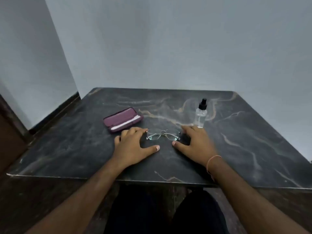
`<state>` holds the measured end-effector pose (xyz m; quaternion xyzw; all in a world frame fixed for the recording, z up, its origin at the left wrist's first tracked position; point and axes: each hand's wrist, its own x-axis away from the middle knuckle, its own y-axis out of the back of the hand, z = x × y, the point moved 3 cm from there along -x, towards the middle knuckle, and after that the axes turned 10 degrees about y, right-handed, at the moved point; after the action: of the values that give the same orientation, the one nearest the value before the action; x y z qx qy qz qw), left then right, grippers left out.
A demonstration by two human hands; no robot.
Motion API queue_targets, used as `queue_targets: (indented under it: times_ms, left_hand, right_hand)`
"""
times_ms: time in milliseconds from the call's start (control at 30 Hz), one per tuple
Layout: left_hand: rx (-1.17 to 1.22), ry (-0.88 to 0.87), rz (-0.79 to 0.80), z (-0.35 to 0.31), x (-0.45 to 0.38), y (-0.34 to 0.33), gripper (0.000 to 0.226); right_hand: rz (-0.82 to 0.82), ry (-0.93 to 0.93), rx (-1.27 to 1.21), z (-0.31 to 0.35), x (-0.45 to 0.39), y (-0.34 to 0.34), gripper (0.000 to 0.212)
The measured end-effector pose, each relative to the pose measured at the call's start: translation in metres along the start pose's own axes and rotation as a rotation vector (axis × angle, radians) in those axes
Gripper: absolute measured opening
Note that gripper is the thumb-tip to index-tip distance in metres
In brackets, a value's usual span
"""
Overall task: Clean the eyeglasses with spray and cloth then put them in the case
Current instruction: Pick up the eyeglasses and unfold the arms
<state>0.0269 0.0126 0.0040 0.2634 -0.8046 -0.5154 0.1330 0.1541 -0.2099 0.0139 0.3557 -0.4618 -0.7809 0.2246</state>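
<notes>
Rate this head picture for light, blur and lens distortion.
Head view: dim, even light; soft throughout, the right hand slightly smeared; wide-angle bending curves the wall corner and tabletop edges; a pale sheen lies on the marble behind the eyeglasses.

A plain room, likely a home, is showing: bare grey walls point(168, 48) are meeting at a corner behind a dark marble bench point(84, 149).

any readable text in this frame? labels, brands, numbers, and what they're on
None readable.
spray bottle: clear body, black pump top, no label or print visible.
case: maroon, open, no visible logo; the white item inside shows no print.
eyeglasses: thin metal frame, any marking too small to tell.
table: marbled veining only, no writing.
</notes>
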Motion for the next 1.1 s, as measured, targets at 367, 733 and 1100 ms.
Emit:
queue_targets:
  times_ms: [367, 733, 1100]
  left_hand:
    - [0.082, -0.122, 0.171, -0.028, -0.027, -0.006, 0.057]
    - [0.007, -0.328, 0.133, -0.04, -0.038, -0.009, 0.027]
    - [0.499, -0.297, 0.028, -0.049, -0.04, -0.004, 0.006]
  right_hand:
    - [-0.066, -0.047, -0.201, 0.005, -0.01, -0.003, 0.044]
    - [-0.117, -0.076, -0.492, -0.007, -0.008, -0.011, 0.055]
    - [-0.423, -0.085, -0.6, -0.009, -0.004, 0.001, 0.03]
